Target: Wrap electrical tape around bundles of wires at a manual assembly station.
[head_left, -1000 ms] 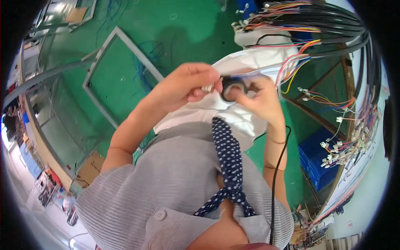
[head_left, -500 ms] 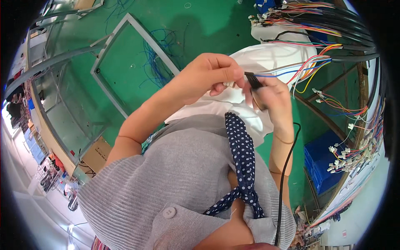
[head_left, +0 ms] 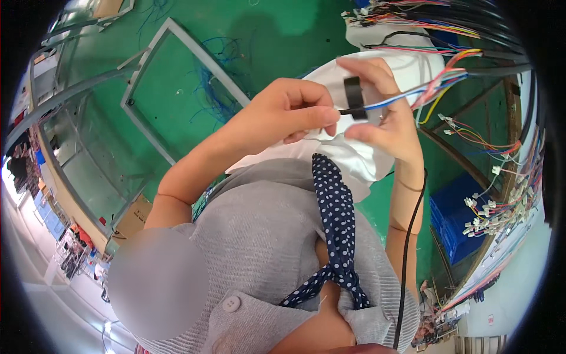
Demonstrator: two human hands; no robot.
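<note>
One wide green floor [head_left: 306,29] lies under it all, with a metal frame [head_left: 206,61] at its left side and a blue crate [head_left: 457,218] toward its right edge. White cloth [head_left: 359,171] spreads in front of the person. Over the cloth's left edge, the left hand [head_left: 295,109] pinches the dark end of some thin wires [head_left: 383,104]. By its right edge, the right hand [head_left: 392,118] is spread wide. Black tape [head_left: 354,97] on a roll sits at the wires, between both hands. Just before, the right hand was a blur around it; now the fingers stand apart, so its hold seems loosened. I can't tell if a fingertip touches it.
</note>
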